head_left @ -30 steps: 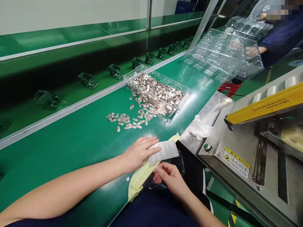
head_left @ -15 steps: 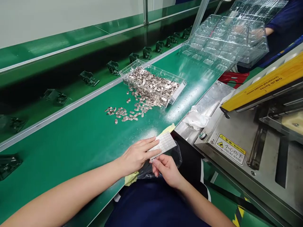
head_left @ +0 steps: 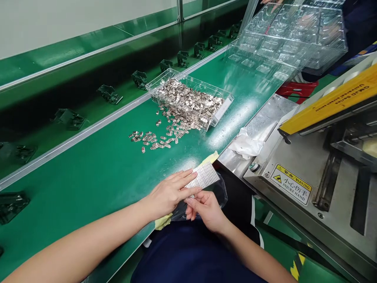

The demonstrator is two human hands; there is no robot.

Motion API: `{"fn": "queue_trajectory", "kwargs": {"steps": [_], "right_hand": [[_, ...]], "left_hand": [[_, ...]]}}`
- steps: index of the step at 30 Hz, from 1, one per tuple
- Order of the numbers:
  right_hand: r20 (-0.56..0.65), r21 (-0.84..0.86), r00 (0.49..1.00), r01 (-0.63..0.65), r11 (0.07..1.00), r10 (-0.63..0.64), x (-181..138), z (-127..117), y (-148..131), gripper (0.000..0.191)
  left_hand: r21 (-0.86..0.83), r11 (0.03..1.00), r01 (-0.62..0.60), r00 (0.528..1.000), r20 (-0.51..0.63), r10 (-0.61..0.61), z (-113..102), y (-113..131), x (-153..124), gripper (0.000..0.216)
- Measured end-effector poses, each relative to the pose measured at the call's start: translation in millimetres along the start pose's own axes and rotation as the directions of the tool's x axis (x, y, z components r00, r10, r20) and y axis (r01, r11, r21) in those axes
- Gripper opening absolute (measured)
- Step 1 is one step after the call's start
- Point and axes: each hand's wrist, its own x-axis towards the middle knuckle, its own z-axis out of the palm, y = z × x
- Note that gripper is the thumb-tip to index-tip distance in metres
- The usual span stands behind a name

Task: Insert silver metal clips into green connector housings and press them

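Note:
My left hand (head_left: 169, 192) lies over the near end of a silver ribbed strip block (head_left: 204, 176) at the front edge of the green bench, its fingers flat on top and the thumb under the block's edge. Just below it my right hand (head_left: 204, 208) is curled, fingertips pinched at the block's lower edge beside a dark plastic bag (head_left: 219, 192). A yellow cloth (head_left: 209, 158) shows under the block. Farther out stands a clear tray (head_left: 225, 106) full of small metal clips, with loose clips (head_left: 153, 140) spilled to its left.
A steel press machine (head_left: 297, 157) with a yellow warning label and yellow bar fills the right side. A white cloth (head_left: 246, 146) lies on its plate. Stacked clear blister trays (head_left: 291, 35) stand at the back right by another person's arm. Dark fixtures (head_left: 69, 118) line the conveyor.
The view has shifted slightly. My hands have drawn closer together on the strip block, with the right hand's fingers curling in under its lower edge.

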Motion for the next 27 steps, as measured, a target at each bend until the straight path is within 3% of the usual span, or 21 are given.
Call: {"fn": "queue_trajectory", "kwargs": {"steps": [11, 18, 24, 27], "right_hand": [[0.152, -0.012, 0.986, -0.062, 0.998, 0.063, -1, -21, -3, 0.038], [-0.052, -0.032, 0.999, -0.008, 0.999, 0.006, -2, -35, -10, 0.038], [-0.091, -0.106, 0.996, 0.015, 0.994, -0.024, 12, -23, -23, 0.044], [-0.103, -0.24, 0.994, -0.058, 0.969, 0.034, 13, -21, -30, 0.054]], "left_hand": [[0.013, 1.0, 0.022, 1.0, 0.016, -0.022, -2, 1, 1, 0.039], [0.007, 1.0, 0.019, 1.0, -0.02, -0.019, -2, 1, 1, 0.045], [-0.012, 1.0, 0.005, 0.998, -0.067, -0.006, -3, -12, 2, 0.045], [-0.01, 1.0, -0.018, 0.988, -0.151, 0.016, -10, -22, -3, 0.035]]}}
